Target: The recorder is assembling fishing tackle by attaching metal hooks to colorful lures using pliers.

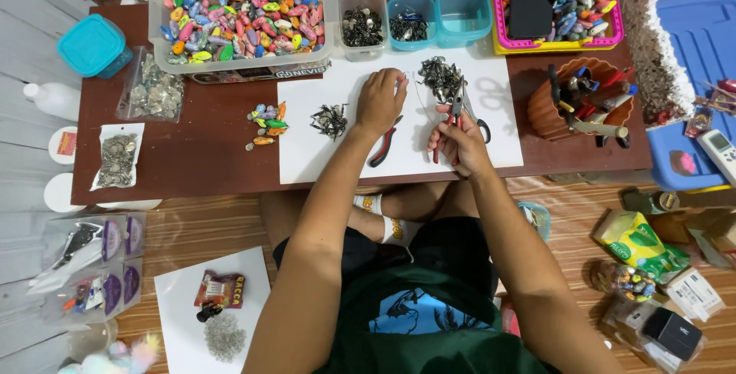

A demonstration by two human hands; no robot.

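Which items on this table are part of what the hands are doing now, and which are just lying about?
In use: red-handled pliers in right hand; left hand on white paper sheet; pile of small metal fittings.
Lying about: second red-handled pliers, teal lidded box, orange tool pot.

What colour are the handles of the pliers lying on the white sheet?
Red and black; the pliers show best in the head view.

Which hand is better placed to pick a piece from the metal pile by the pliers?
Probably the left hand: it is free and flat on the white sheet beside the pile. The right hand already grips the pliers.
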